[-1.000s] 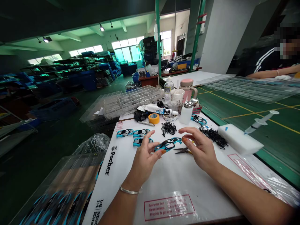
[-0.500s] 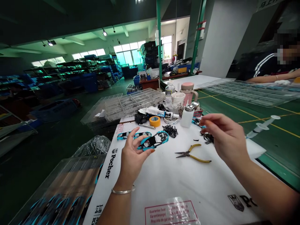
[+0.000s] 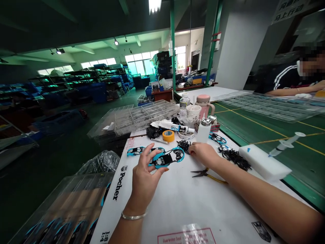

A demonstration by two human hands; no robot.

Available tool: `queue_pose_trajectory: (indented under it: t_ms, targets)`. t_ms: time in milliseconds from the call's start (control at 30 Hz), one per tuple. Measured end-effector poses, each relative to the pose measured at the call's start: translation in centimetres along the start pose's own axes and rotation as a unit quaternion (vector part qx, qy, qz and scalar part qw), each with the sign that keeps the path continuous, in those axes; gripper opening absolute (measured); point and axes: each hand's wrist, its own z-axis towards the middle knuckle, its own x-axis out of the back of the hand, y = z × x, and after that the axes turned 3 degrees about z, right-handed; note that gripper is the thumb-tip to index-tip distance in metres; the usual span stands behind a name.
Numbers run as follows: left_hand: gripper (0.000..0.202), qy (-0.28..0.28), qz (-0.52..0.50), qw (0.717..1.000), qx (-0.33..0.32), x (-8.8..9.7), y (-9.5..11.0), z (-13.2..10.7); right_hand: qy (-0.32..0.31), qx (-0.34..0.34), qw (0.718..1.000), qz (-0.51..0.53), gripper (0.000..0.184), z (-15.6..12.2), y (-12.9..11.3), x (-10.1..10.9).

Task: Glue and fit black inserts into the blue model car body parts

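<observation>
My left hand (image 3: 145,179) grips a blue-and-black model car body part (image 3: 170,158) by its near end, between thumb and fingers, raised over the white table sheet. Behind it on the sheet lies a similar blue part (image 3: 134,151), partly covered by my fingers. With fingertips pinched, my right hand (image 3: 205,155) is at the edge of a small heap of black plastic pieces (image 3: 182,145); what it holds, if anything, is hidden. Under the right forearm lie yellow-handled pliers (image 3: 200,174), their handles partly covered.
Behind the hands stand a white bottle (image 3: 203,130), yellow tape roll (image 3: 168,136), glue tube (image 3: 179,128) and pink mug (image 3: 203,105). At right are another black heap (image 3: 236,159) and a foam block (image 3: 265,162) with a syringe (image 3: 286,144). Across sits a person (image 3: 284,79).
My right hand has moved left and down, from beside the foam block to the near-centre heap of black pieces. My left hand still holds the car part, now tilted slightly differently.
</observation>
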Motion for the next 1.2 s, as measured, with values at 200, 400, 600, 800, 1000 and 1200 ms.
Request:
queue_pose_trajectory:
  t_ms: [200, 400, 600, 800, 1000, 1200]
  targets:
    - [0.072, -0.025, 0.045, 0.997, -0.061, -0.3, -0.3, -0.3, 0.004, 0.017, 1.000, -0.004, 0.014, -0.2, 0.2, -0.2]
    - [0.071, -0.035, 0.053, 0.996, -0.069, -0.7, -0.7, -0.5, 0.008, 0.021, 1.000, 0.014, 0.018, -0.1, 0.6, -0.5]
    - [0.071, -0.033, 0.098, 0.991, -0.091, -0.9, -0.9, -0.6, 0.038, 0.040, 0.998, 0.035, 0.021, -0.3, 0.9, -0.8]
    - [0.071, -0.050, 0.166, 0.963, -0.204, -1.0, -1.4, -0.6, 0.100, 0.044, 0.988, 0.105, 0.020, -1.0, 0.7, 0.5]
    - [0.077, -0.093, 0.284, 0.902, -0.312, -1.5, -1.8, -0.7, 0.130, 0.119, 0.957, 0.231, 0.016, -3.7, -1.8, 3.1]
    - [0.077, -0.125, 0.316, 0.877, -0.340, -1.9, -1.8, -0.9, 0.122, 0.189, 0.936, 0.269, 0.013, -4.8, -3.6, 3.5]
